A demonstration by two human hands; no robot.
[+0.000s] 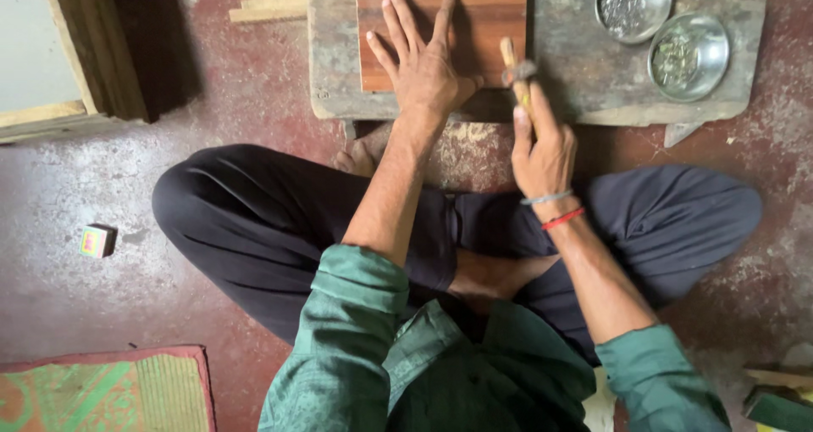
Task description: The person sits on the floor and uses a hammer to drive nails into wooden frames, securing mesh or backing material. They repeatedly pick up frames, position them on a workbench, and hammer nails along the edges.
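I sit cross-legged on the floor before a low, worn wooden work block (576, 76). A reddish-brown wooden board (483, 8) lies on the block. My left hand (423, 59) is pressed flat on the board with fingers spread, holding nothing. My right hand (542, 148) is shut on a wooden-handled tool (515, 68), which stands upright at the block's near edge, just right of the board. The tool's working end is hidden behind its handle.
Two round metal dishes stand on the block's right side, one with small dark bits (633, 4) and one with mixed small pieces (688, 55). Wood strips (271, 4) lie at the back left, a small coloured box (97, 240) on the floor, a woven mat (102, 394) near left.
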